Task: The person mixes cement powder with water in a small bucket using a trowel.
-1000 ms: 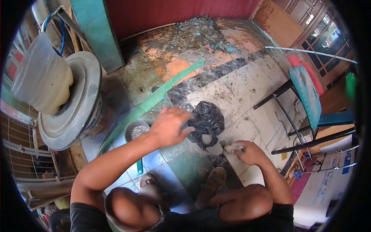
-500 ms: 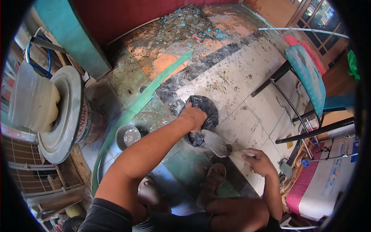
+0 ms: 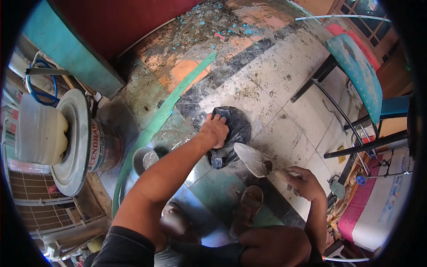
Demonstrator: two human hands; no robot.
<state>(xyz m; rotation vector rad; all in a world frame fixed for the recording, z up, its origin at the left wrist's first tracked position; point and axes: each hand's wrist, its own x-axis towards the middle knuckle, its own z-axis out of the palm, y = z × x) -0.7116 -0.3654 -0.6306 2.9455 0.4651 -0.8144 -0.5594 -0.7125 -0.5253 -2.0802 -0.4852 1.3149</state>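
Observation:
A crumpled black plastic bag (image 3: 238, 127) sits on the tiled floor in front of my feet. Its upper left edge is gripped by my left hand (image 3: 215, 131), with the fingers bent over the plastic. My right hand (image 3: 302, 182) is closed on the handle of a trowel (image 3: 251, 160), whose blade is coated with grey-white powder. The blade points up and left, just beside the bag's lower right side. What lies inside the bag is hidden. A metal bowl (image 3: 144, 160) stands left of my left forearm.
A green strip (image 3: 167, 111) runs diagonally across the floor. Rubble (image 3: 209, 24) is heaped at the back. On the left is a lidded bucket (image 3: 104, 147) with a plastic container (image 3: 40, 133) on top. A worn turquoise chair (image 3: 356, 75) stands at the right.
My left hand has shifted slightly left and up on the bag. The trowel blade has turned and come clear of the bag's lower edge. The view has shifted slightly.

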